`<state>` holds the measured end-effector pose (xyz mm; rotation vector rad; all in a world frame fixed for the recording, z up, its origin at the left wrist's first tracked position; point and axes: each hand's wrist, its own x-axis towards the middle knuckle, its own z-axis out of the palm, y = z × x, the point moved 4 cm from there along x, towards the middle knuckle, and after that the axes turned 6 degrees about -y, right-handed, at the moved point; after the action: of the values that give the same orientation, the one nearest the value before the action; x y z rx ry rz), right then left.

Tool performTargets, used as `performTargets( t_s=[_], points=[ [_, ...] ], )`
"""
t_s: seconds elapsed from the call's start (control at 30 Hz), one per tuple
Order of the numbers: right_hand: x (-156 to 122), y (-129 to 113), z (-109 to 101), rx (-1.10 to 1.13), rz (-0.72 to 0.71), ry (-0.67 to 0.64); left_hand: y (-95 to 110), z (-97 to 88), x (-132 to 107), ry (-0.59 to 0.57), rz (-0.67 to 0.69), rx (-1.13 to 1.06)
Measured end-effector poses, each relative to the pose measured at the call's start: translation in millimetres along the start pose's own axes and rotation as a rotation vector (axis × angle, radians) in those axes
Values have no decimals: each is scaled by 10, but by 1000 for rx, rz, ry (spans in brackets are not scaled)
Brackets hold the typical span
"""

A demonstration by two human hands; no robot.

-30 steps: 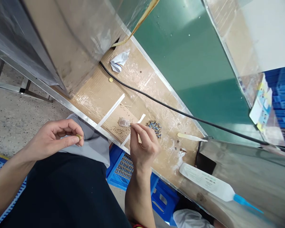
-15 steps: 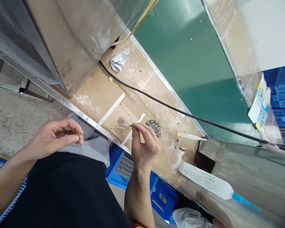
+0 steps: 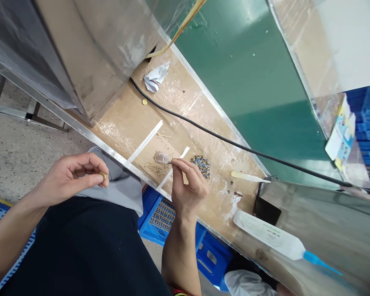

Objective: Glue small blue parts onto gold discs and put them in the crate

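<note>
My left hand (image 3: 80, 179) is closed over my lap, with a small yellow-green round piece (image 3: 102, 175) pinched between thumb and forefinger. Over the bench, my right hand (image 3: 189, 183) pinches a thin dark piece at its fingertips, too small to name. Right by those fingertips is a small clear plastic container (image 3: 162, 157). Tiny dark bits (image 3: 156, 169) are scattered on the board beneath it. A pile of small blue and gold metal parts (image 3: 201, 166) lies just beyond my right hand.
A black cable (image 3: 197, 126) runs across the bench (image 3: 120, 119). Behind it lie a crumpled cloth (image 3: 156, 77) and a yellow disc (image 3: 144, 102). A white bottle with a blue nozzle (image 3: 269, 235) lies at right. Below the edge, a blue crate (image 3: 154, 232) holds rows of parts.
The view has shifted very slightly. Both hands keep the same pose and grip, and nothing else has visibly moved.
</note>
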<state>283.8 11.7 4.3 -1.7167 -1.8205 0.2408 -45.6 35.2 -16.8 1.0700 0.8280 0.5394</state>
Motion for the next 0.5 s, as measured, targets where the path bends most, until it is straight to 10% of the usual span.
performTargets(
  t_s=[0.5],
  points=[
    [-29, 34, -7, -87, -32, 111, -99, 430, 347, 58, -107, -1]
  ],
)
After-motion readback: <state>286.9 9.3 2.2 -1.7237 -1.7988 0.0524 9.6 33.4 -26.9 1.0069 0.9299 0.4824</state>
